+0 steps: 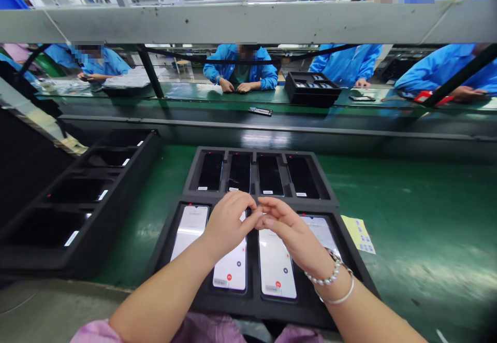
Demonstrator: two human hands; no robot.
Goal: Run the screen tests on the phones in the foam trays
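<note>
My left hand (228,225) and my right hand (290,228) meet above a black foam tray (248,308), their fingertips almost touching at the top of a lit smartphone (231,265). Whether they pinch anything there is hidden. Another lit smartphone (276,266) lies under my right palm, and the tray's outer phones are partly covered. Behind it, a second black tray (257,150) holds several dark-screened phones (271,175). A pearl bracelet (328,275) and a thin pale bangle (337,296) circle my right wrist.
Both trays sit on a green workbench (407,213), with a yellow sticker sheet (359,234) to the right and a large black slotted tray (77,198) to the left. A grey beam (248,22) crosses above. Co-workers in blue smocks (240,68) work beyond a loose phone (260,111).
</note>
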